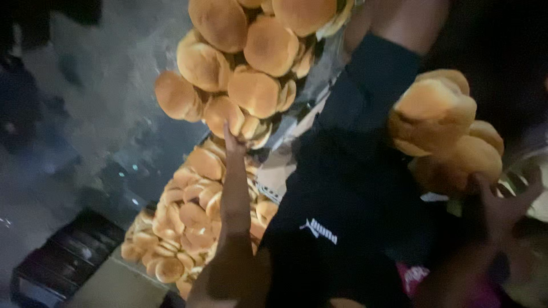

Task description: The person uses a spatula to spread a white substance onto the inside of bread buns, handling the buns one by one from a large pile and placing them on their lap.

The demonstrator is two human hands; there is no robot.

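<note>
Golden-brown buns (251, 68) are seen piled at the top of the view, and the left hand (234, 157) is raised to them with fingers stretched, fingertips touching the lowest ones. A second heap of buns (188, 222) lies below, behind the forearm. A cluster of buns (442, 131) is gripped from underneath by the right hand (502, 202), fingers spread. A person's dark sleeve (354, 159) is seen between the hands.

**Colours seen, dim light**

Buns (251, 57): golden-brown tops, paler tan edges. Lower tray heap (188, 222): same orange-tan. Bun cluster (445, 131): yellow-gold. Another person's garment (348, 194): black, small white mark. Floor (97, 85): mottled grey. Crate (63, 256): black. Cloth scrap (414, 276): pink.
</note>
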